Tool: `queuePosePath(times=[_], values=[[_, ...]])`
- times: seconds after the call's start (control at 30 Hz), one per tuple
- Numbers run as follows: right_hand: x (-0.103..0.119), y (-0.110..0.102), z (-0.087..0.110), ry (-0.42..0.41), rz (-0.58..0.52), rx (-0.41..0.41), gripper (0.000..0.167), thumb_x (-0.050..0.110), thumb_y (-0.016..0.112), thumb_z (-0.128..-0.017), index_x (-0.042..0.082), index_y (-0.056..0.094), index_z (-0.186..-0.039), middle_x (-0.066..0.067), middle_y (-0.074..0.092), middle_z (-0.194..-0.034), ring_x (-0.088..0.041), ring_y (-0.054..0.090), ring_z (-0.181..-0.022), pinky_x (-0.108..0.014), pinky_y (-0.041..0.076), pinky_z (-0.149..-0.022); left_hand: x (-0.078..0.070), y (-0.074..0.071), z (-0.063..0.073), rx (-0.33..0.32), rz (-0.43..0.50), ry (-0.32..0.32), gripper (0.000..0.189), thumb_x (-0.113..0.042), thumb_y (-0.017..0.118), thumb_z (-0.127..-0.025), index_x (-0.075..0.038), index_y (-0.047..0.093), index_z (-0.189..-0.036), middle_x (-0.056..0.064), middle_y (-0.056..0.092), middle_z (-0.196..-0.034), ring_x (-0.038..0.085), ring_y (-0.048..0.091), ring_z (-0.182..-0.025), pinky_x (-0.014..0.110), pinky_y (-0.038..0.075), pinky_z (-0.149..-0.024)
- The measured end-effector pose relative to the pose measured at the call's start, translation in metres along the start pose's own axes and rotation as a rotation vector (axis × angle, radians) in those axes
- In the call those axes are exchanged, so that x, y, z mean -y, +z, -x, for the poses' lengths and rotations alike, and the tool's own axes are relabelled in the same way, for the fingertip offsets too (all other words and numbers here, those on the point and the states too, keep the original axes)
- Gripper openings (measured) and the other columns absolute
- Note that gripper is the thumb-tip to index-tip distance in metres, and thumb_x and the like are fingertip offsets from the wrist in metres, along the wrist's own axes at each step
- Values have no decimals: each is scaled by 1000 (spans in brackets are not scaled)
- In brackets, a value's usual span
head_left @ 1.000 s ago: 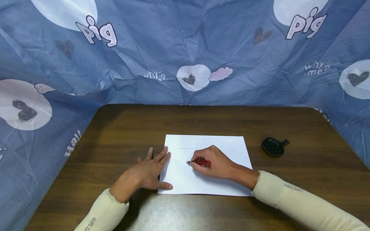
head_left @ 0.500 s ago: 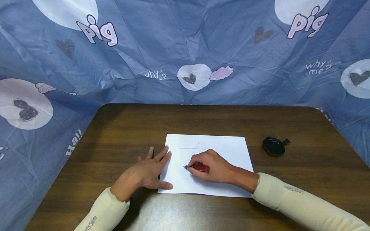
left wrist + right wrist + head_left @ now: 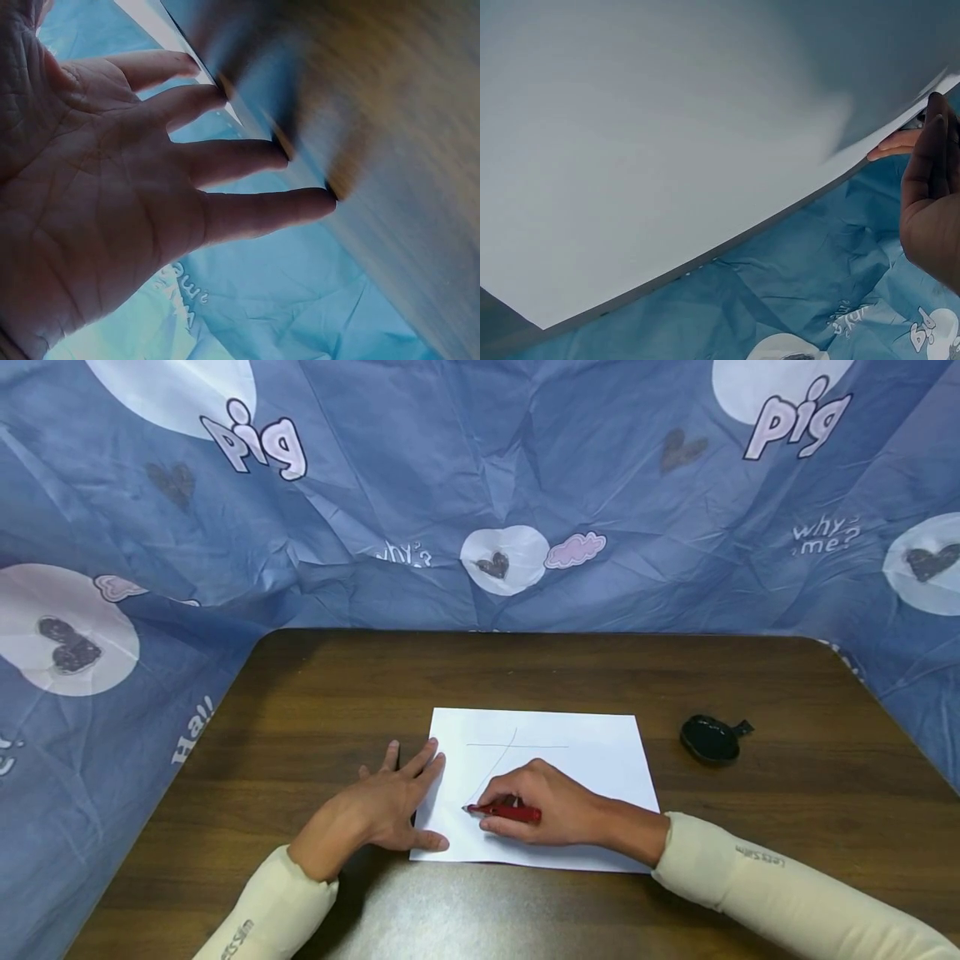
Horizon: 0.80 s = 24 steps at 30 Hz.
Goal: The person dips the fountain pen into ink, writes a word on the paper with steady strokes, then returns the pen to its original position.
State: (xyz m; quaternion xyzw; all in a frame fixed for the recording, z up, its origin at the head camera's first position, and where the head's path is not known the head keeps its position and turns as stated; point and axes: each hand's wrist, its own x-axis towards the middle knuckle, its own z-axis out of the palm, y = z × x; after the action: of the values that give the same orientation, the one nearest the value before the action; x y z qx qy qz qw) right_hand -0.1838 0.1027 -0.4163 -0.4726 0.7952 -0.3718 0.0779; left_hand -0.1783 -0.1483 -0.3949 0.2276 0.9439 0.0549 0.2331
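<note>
A white sheet of paper lies on the brown wooden table, bearing a thin horizontal line crossed by a slanting one. My right hand grips a red pen, its tip at the lower end of the slanting line. In the right wrist view the right hand shows at the right edge, beside the broad white paper. My left hand rests with spread fingers over the paper's left edge, thumb and some fingertips on the sheet. The left wrist view shows that hand's palm and straight fingers touching the tabletop.
A small black pan-shaped dish with a short handle sits on the table to the right of the paper. Behind the table hangs a blue printed cloth. A dark object peeks out beneath the left hand.
My right hand has moved down and to the left with the red pen, and the slanting line has grown longer behind its tip. The left hand stays in place.
</note>
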Motion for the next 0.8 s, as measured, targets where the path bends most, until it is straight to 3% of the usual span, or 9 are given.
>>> queuePosePath(times=[0.17, 0.4, 0.57, 0.7, 0.8], values=[[-1, -1, -1, 0, 23, -4, 18, 22, 73, -93, 10, 75, -106, 8, 74, -96, 0, 56, -73, -16, 49, -65, 1, -1, -1, 6, -6, -2, 108, -61, 74, -81, -10, 22, -160, 7, 5, -167, 56, 6, -144, 79, 22, -100], [-3, -2, 0, 12, -7, -38, 18, 23, 74, -93, 11, 75, -106, 8, 73, -97, -1, 59, -76, -18, 51, -68, 0, -3, 0, 18, -9, -5, 109, -62, 75, -80, -11, 22, -160, 7, 5, -167, 56, 6, -145, 78, 22, -101], [-6, -10, 0, 116, -18, -209, 13, 16, 77, -88, 12, 76, -101, 8, 74, -93, -3, 65, -80, -24, 55, -72, 0, -2, 1, 22, -10, -3, 109, -62, 74, -80, -12, 21, -160, 5, 4, -168, 54, 5, -145, 76, 21, -104], [-11, -18, 1, 234, 79, -368, 9, 13, 78, -86, 11, 77, -95, 7, 74, -88, -3, 66, -76, -25, 55, -70, 0, -2, 0, 21, -12, 5, 109, -61, 74, -81, -11, 20, -160, 6, 3, -168, 55, 4, -145, 76, 20, -105], [-14, -23, 1, 326, 166, -440, 7, 16, 77, -86, 12, 77, -92, 7, 73, -83, -3, 63, -70, -26, 52, -64, 1, -2, 0, 20, -13, 4, 109, -61, 74, -81, -11, 20, -160, 6, 2, -168, 55, 4, -145, 75, 20, -105]])
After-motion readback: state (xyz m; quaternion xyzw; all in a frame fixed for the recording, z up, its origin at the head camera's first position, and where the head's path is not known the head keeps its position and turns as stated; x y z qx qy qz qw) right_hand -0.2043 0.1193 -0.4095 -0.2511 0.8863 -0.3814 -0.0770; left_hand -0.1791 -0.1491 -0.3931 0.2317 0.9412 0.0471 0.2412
